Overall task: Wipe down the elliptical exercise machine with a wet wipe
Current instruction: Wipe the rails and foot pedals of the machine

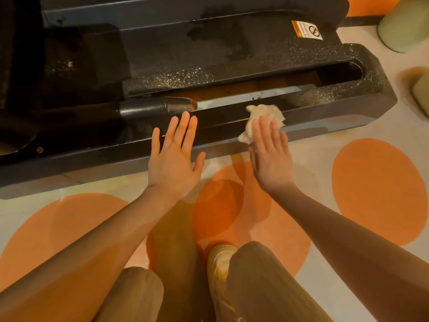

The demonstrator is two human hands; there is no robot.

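Right now your right hand (270,156) lies flat, fingers straight and close together, pressing a crumpled wet wipe (263,119) against the near rail (222,126) of the elliptical machine's base (232,63). The wipe bunches out past your fingertips, part of it on the rail's top edge and part hanging over its front face; your fingers cover its lower right part and do not curl round it.

Your left hand (173,159) is spread wide, fingers straight and fanned, thumb out to the side. Its fingertips reach over the same dark rail, to the left of the wipe and well apart from it. Whether the palm or fingers actually touch the rail cannot be told from this angle. It holds nothing.

Just beyond your left fingertips, a grey metal tube (160,108) with a slanted end lies inside the long slot (267,86) of the base. The black top surface behind the slot is speckled with pale dust, and darker wet-looking patches show farther back. A warning sticker (307,30) in orange and white sits near the far right end of the machine.

Below, the floor (325,154) is pale with big orange circles (378,191). Your knees in khaki trousers (267,282) and one tan shoe (219,263) fill the bottom of the view. Two pale green cushioned shapes (405,24) stand at the upper right.
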